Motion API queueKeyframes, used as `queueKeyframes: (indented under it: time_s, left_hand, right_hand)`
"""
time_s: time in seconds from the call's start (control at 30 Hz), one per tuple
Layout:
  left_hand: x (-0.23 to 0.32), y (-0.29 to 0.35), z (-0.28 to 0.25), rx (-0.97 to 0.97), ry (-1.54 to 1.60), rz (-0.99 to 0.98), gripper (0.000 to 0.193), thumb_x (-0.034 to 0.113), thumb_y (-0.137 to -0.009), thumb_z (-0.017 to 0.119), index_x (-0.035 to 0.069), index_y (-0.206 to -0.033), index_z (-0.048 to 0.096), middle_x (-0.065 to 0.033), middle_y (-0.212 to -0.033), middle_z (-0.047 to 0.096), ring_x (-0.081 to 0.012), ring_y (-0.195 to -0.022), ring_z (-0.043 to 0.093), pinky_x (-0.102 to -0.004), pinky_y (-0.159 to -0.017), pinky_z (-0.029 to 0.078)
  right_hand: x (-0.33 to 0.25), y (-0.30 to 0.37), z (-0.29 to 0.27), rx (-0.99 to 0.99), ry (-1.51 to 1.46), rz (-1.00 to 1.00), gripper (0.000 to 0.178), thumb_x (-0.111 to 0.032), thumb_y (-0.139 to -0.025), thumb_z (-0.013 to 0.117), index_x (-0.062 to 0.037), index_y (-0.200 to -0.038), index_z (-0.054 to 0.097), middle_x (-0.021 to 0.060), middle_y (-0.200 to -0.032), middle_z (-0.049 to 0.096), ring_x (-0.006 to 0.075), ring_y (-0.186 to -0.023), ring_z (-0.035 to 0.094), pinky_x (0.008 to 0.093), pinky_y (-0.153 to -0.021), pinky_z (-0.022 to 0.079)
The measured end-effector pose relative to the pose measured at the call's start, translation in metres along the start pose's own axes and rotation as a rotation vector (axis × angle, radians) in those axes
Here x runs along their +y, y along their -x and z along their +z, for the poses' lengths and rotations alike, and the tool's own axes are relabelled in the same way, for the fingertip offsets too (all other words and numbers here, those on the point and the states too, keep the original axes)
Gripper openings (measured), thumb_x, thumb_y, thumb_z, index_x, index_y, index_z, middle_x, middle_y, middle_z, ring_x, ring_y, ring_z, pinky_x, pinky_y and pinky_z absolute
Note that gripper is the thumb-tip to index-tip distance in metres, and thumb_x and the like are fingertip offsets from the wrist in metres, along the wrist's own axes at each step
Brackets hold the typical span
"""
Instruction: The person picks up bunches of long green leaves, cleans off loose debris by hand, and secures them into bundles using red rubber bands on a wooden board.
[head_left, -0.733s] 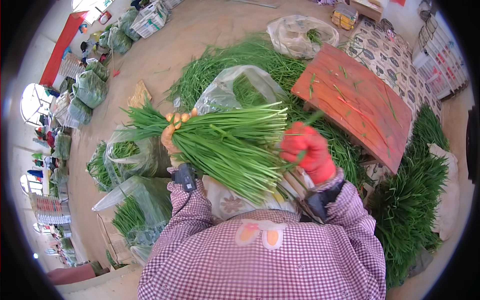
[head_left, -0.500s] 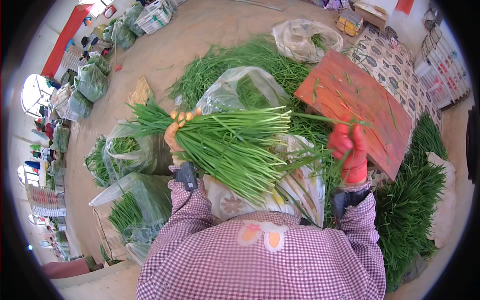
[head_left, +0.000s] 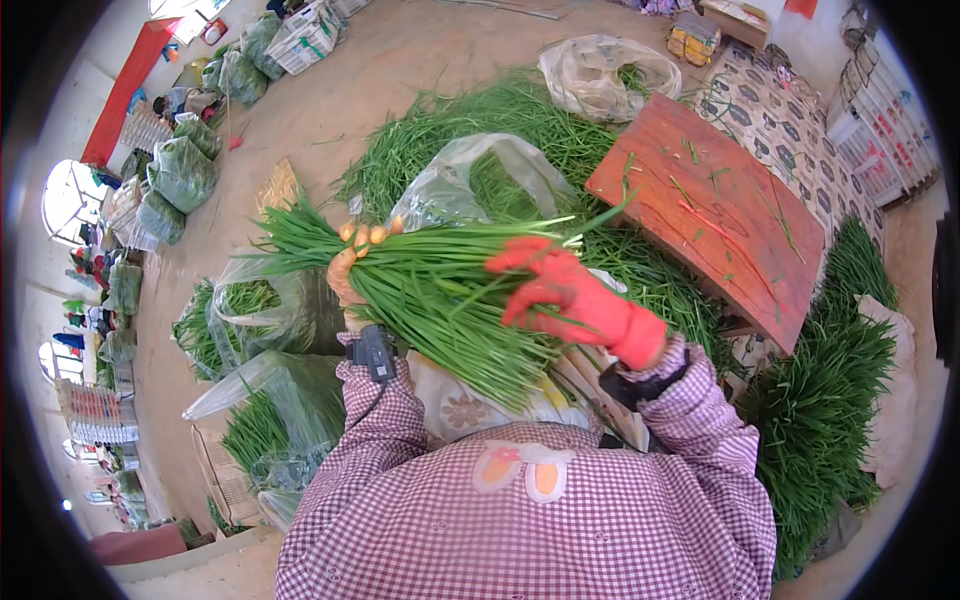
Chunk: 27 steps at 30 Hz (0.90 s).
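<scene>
Firmly gripping a thick bundle of long green chives [head_left: 430, 290] at chest height: bare left hand [head_left: 352, 262] clenched around it, red-gloved right hand [head_left: 560, 290] resting loosely on top, above clear plastic bags [head_left: 470, 180] and a red wooden board [head_left: 715, 215].

The left hand [head_left: 350, 262] grips a thick bundle of green chives [head_left: 430, 290] around its middle. The right hand [head_left: 565, 290], in a red glove, lies on the bundle's upper side, fingers spread. Beyond the bundle sits a clear plastic bag [head_left: 470, 180] on loose greens; right of the bundle stands a red wooden table [head_left: 715, 215].
</scene>
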<state>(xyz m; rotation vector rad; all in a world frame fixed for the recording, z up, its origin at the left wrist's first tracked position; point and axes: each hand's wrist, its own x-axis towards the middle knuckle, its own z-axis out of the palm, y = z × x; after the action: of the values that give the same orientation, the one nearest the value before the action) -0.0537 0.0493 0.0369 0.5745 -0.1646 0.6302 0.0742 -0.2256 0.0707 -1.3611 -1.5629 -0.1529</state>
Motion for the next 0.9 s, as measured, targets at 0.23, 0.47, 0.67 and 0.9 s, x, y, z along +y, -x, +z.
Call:
queueKeyframes:
  time_s: [0.23, 0.47, 0.67, 0.9]
  left_hand:
    - [-0.002, -0.007, -0.001, -0.222, 0.113, -0.035, 0.018, 0.009, -0.083, 0.057, 0.013, -0.093, 0.042, 0.0033, -0.075, 0.038, -0.0134, -0.075, 0.040, -0.0421, -0.111, 0.029]
    - [0.002, -0.019, 0.019, -0.417, 0.118, -0.119, 0.021, 0.008, -0.074, 0.064, 0.015, -0.086, 0.048, 0.0053, -0.065, 0.045, -0.0117, -0.070, 0.046, -0.0379, -0.100, 0.036]
    - [-0.006, -0.034, 0.051, -0.610, 0.091, -0.156, 0.021, 0.007, -0.072, 0.065, 0.015, -0.083, 0.049, 0.0051, -0.061, 0.048, -0.0097, -0.060, 0.044, -0.0311, -0.086, 0.036]
    - [0.002, -0.032, 0.057, -0.626, 0.112, -0.133, 0.021, 0.008, -0.072, 0.067, 0.015, -0.079, 0.049, 0.0062, -0.057, 0.050, -0.0083, -0.055, 0.045, -0.0274, -0.077, 0.035]
  right_hand:
    - [-0.005, 0.104, -0.061, -0.539, -1.021, 1.279, 0.022, -0.018, -0.094, 0.058, -0.0018, -0.108, 0.062, 0.0057, -0.089, 0.066, 0.0148, -0.085, 0.061, 0.0312, -0.079, 0.050]
    - [0.026, 0.115, -0.103, -0.242, 0.046, 0.911, 0.054, -0.041, -0.094, 0.057, -0.0001, -0.128, 0.055, 0.0200, -0.116, 0.065, 0.0298, -0.106, 0.063, 0.0370, -0.093, 0.048]
    - [0.036, 0.042, -0.015, -0.219, 0.328, 0.751, 0.037, -0.034, -0.086, 0.061, -0.0038, -0.107, 0.066, 0.0212, -0.099, 0.067, 0.0352, -0.093, 0.066, 0.0399, -0.080, 0.053]
    - [0.072, 0.117, -0.071, -1.010, 0.836, 1.031, 0.027, -0.020, -0.080, 0.062, -0.0061, -0.102, 0.068, 0.0180, -0.093, 0.069, 0.0370, -0.086, 0.067, 0.0451, -0.075, 0.054]
